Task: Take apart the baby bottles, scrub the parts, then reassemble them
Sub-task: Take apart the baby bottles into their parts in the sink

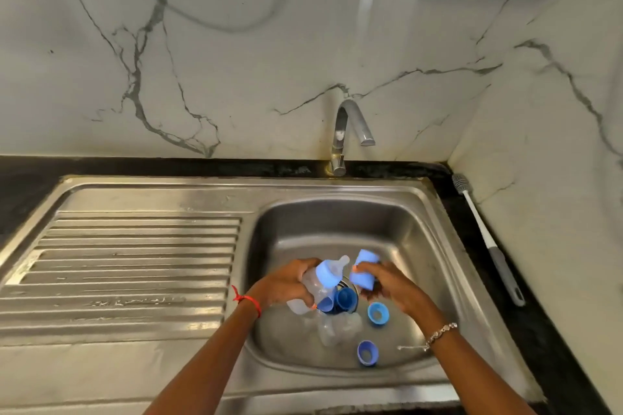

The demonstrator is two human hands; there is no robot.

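Note:
Over the sink basin, my left hand grips a clear baby bottle with a light blue collar and a clear teat on top. My right hand holds a light blue bottle cap just to the right of the teat. In the basin lie a dark blue cap, a blue ring, a second blue ring and a clear bottle body.
A ribbed steel draining board lies left of the basin. The tap stands behind it, spout turned right, with no water visible. A grey-handled bottle brush rests on the black counter along the right wall.

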